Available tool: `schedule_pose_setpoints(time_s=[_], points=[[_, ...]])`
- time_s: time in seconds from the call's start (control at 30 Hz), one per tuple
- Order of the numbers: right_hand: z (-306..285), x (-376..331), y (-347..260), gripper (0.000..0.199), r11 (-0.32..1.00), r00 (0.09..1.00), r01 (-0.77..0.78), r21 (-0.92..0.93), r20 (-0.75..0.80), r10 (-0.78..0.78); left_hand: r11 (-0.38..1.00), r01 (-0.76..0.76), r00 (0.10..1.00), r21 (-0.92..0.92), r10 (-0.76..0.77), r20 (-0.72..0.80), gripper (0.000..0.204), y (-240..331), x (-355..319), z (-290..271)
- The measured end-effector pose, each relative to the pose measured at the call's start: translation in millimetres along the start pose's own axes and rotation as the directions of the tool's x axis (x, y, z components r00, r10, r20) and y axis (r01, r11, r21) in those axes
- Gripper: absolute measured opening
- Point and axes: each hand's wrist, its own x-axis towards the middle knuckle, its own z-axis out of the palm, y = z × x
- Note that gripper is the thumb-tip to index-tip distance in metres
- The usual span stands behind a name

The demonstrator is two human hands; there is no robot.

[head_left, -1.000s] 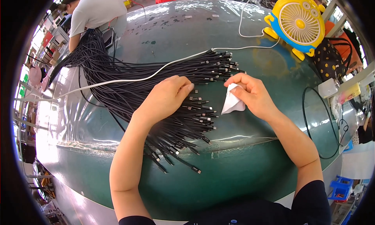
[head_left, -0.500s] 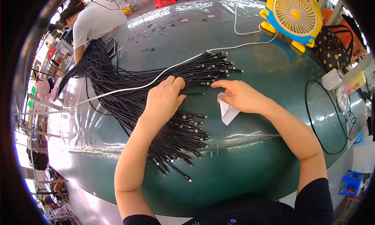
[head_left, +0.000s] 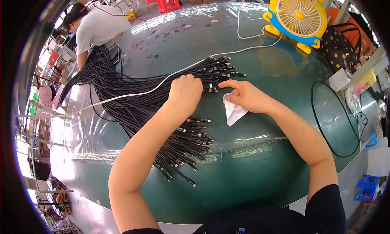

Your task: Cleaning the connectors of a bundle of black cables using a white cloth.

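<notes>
A large bundle of black cables with metal plug ends fans out across the green table. My left hand is closed over the upper part of the bundle, fingers curled round a black cable; its grip is partly hidden by the hand's back. Several plugs stick out just right of these fingers. My right hand pinches a folded white cloth or tissue between thumb and fingers. Its index finger points left, close by the plugs. A second group of plug ends lies nearer to me.
A white cord runs across the bundle toward a yellow and blue fan at the far right. A black cable loop lies at the right edge, near a dotted bag. Another person bends over the table's far left.
My left hand has moved up and right, and the single cable end that stuck out beside it has gone up among the upper plugs. My right hand stays close by with the white cloth.
</notes>
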Motion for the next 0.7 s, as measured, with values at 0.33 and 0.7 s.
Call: schedule_pose_setpoints(time_s=[0.33, 0.7], points=[[-6.5, 2.4, -9.1, 0.048, 0.998, 0.997, -0.059, -0.027, 0.053, 0.060, 0.971, -0.120, 0.992, -0.208, 0.107, -0.072, 0.016, -19.8, -9.5, 2.1], [8.2, 7.2, -15.1, 0.033, 0.994, 0.996, 0.086, -0.070, -0.002, -0.086, -0.155, -0.060, 0.903, -0.986, -0.430, 0.013, 0.013, -58.0, -21.3, 17.6]])
